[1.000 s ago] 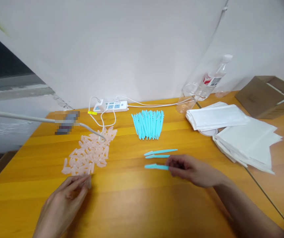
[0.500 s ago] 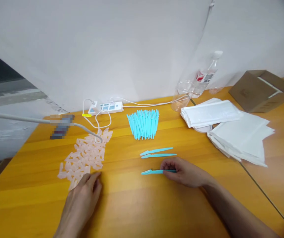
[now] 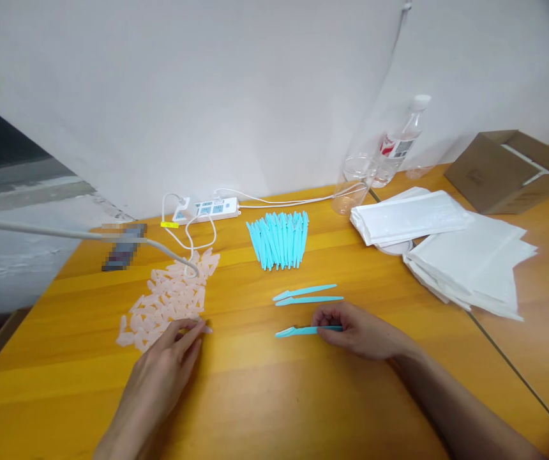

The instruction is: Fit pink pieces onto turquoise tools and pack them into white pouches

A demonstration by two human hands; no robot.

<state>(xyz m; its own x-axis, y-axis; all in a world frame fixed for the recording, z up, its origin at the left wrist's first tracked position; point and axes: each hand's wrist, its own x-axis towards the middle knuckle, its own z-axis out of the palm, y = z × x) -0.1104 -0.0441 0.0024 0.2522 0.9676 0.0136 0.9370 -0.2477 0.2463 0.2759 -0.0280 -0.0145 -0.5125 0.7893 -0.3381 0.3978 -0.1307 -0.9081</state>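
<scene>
My right hand [image 3: 355, 329] is closed on the handle of a turquoise eyebrow razor [image 3: 298, 331], its blade end pointing left just over the table. Two more turquoise razors [image 3: 308, 294] lie side by side behind that hand. My left hand [image 3: 172, 354] pinches a small translucent cap [image 3: 207, 329] between thumb and fingers, its tip sticking out to the right. Left of and behind this hand spreads a loose pile of pale pink translucent caps [image 3: 169, 291]. A row of several turquoise razors [image 3: 279, 239] lies close together farther back.
A white power strip [image 3: 217, 208] with cables sits against the wall. One thick cable [image 3: 172, 252] hangs over the caps. A blurred phone-like object [image 3: 125, 246] is at left. At right are white packets [image 3: 470, 265], a clear cup [image 3: 351, 191], a bottle [image 3: 401, 144] and a cardboard box [image 3: 489, 172].
My left hand has moved slightly right, away from the pile, and a cap now shows in its fingertips. My right hand keeps holding the razor in nearly the same place.
</scene>
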